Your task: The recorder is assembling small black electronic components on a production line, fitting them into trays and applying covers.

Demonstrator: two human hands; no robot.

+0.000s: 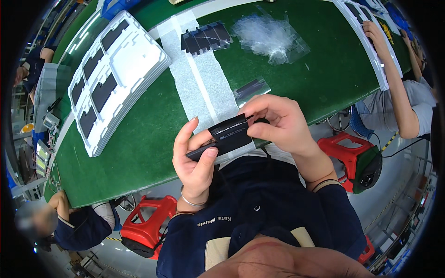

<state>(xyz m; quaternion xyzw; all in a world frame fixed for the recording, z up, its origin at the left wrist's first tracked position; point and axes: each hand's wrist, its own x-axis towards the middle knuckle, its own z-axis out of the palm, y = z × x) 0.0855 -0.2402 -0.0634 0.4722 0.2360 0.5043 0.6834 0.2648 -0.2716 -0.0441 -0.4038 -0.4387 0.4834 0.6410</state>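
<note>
Just above the near edge of the green table (139, 155), before our chest, we hold a flat black piece (234, 142) between both hands, tilted and clear of the tabletop. Our left hand (193, 167) pinches its left end, thumb on the front and fingers behind. Our right hand (280, 121) has a narrow grip at the right end, thumb and forefinger near the upper corner, where a glossy dark band (228, 125) runs along the top; whether that band is a loose film or part of the body, we cannot tell.

We judge the piece light, firm and thin, likely to mark or dent if bent or squeezed hard. Its shiny band looks slippery, so we do better to take the body by its short ends and side edges, with soft fingertips, and keep pressure off the broad face. The band seems more flexible and is best pinched only at its corner.

Beyond our hands, a pale paper strip (191, 88) crosses the table, with dark strips (206, 38) and a heap of clear film (266, 37) farther off.
</note>
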